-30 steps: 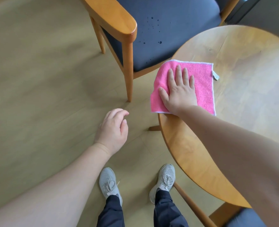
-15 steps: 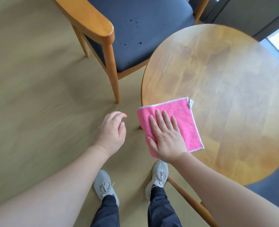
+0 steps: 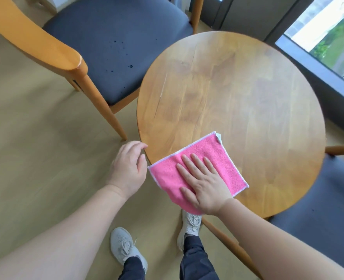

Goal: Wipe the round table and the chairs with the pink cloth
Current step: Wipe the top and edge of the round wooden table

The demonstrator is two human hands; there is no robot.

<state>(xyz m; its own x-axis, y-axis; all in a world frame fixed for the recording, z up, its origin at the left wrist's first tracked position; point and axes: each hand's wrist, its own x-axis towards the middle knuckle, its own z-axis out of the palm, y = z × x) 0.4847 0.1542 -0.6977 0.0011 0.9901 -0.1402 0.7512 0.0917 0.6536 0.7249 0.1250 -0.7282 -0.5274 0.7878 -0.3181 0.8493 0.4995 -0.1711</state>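
The pink cloth (image 3: 223,158) lies flat on the near left edge of the round wooden table (image 3: 238,93), with its near corner hanging over the rim. My right hand (image 3: 204,184) presses flat on the cloth, fingers stretched out and apart. My left hand (image 3: 127,168) hovers just left of the table rim, fingers loosely curled, holding nothing. A wooden chair (image 3: 110,43) with a dark grey seat stands at the far left; dark specks dot its seat. A second dark seat (image 3: 324,215) shows at the lower right, partly under the table.
A table leg (image 3: 231,245) slants down toward the floor near my right shoe (image 3: 189,223). My left shoe (image 3: 124,247) stands on the pale wood floor. A window with a dark frame (image 3: 316,63) runs along the right side.
My right hand has slid the cloth along the table's left edge toward me, from the far side to the near rim. My left hand stays beside the rim.
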